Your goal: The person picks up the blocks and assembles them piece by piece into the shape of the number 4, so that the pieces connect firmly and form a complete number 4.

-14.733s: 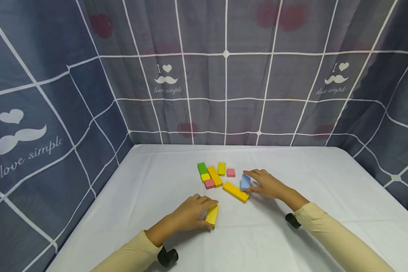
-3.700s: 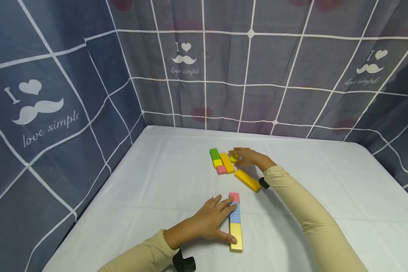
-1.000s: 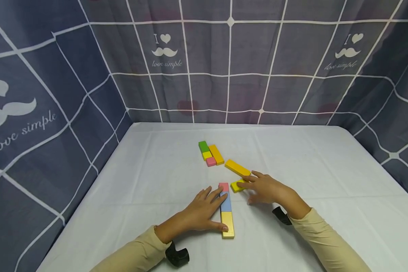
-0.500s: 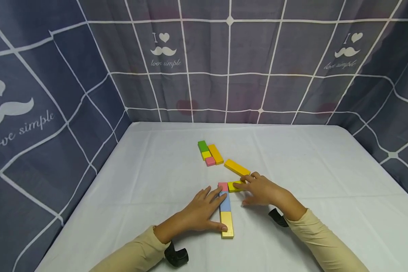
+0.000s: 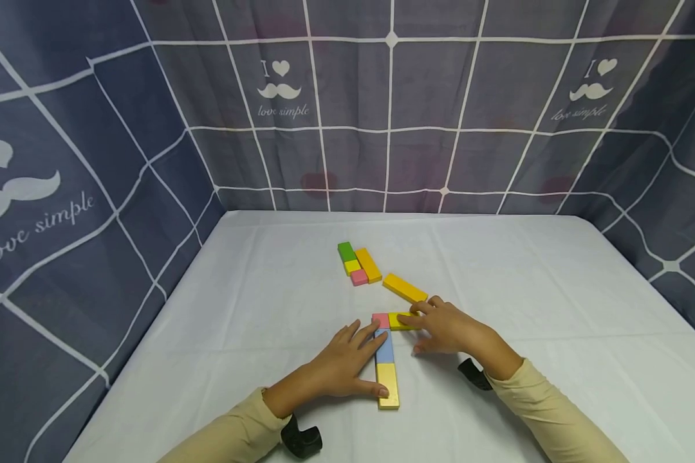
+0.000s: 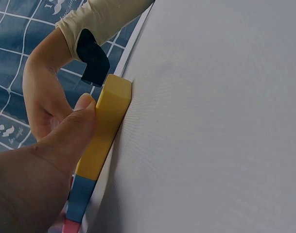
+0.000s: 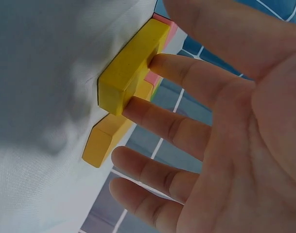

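On the white cloth, a pale yellow block point(image 5: 389, 386), a blue block point(image 5: 385, 350) and a pink block point(image 5: 378, 317) lie end to end in a column. My left hand point(image 5: 342, 366) rests along its left side, fingers spread onto the pink and blue blocks. Its thumb lies on the yellow block point(image 6: 109, 121), as the left wrist view shows. A brighter yellow block point(image 5: 396, 321) juts rightward from the pink one. My right hand point(image 5: 457, 331) touches it with two nearly straight fingertips; in the right wrist view they rest on that yellow block point(image 7: 130, 63), its thumb apart.
An orange block point(image 5: 404, 287) lies slantwise just behind the right hand's fingers. Farther back, a green block point(image 5: 346, 251), a small yellow block point(image 5: 352, 265) and a pink block point(image 5: 359, 278) form a row beside another orange block point(image 5: 369, 265). Checked curtains point(image 5: 347, 154) rise behind the table.
Since the earliest frame, the blue and pink blocks have joined the left hand's yellow one. The right hand has brought another yellow block from the back and slid it left against the pink block.
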The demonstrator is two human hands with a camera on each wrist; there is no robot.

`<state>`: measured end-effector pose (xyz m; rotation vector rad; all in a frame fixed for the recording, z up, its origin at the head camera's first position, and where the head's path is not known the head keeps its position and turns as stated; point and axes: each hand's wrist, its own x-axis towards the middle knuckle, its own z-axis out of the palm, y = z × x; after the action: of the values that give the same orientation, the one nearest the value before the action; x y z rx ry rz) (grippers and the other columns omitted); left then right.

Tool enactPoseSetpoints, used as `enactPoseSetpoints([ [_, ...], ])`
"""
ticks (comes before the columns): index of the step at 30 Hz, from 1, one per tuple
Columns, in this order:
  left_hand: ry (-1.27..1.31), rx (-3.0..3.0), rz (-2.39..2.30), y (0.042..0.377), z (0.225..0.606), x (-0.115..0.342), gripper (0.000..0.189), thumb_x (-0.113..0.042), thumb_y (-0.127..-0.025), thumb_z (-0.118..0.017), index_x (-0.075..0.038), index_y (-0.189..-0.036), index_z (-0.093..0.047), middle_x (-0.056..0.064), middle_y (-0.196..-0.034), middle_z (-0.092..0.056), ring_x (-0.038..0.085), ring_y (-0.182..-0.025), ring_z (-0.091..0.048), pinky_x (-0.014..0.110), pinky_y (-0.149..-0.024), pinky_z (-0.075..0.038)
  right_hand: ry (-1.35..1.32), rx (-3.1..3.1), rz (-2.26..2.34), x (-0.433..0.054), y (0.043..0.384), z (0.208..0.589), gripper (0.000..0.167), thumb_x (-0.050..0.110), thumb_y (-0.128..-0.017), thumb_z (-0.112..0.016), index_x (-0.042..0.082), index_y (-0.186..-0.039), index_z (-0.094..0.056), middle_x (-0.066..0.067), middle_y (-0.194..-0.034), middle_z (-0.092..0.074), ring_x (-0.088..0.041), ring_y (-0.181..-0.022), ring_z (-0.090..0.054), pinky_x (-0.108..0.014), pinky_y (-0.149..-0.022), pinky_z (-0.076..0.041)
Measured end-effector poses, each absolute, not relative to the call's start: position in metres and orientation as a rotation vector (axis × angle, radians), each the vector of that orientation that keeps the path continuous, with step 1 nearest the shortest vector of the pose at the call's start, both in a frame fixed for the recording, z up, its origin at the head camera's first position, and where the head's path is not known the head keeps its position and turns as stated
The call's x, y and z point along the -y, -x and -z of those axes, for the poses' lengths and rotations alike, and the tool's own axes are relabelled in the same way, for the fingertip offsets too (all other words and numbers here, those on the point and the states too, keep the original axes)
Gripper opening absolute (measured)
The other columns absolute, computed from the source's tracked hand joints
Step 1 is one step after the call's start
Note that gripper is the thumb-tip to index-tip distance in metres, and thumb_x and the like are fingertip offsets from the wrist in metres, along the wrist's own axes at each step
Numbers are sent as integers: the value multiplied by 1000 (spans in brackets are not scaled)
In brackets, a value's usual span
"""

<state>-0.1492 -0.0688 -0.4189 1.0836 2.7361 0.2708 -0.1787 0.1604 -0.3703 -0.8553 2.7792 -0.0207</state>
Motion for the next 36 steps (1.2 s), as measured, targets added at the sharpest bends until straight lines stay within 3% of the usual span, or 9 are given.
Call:
enactPoseSetpoints([
  [36,-1053,-2718,-278,146,419,68,93,-75,-73,-45,-25,-147,-18,0,-154,-12,36,-138,-18,51,-108,-23,911,-2830,57,-162,175,375,56,38,-77,-70,19,-128,-55,-11,-124,-54,-31,-104,-48,-47,-87,-43],
])
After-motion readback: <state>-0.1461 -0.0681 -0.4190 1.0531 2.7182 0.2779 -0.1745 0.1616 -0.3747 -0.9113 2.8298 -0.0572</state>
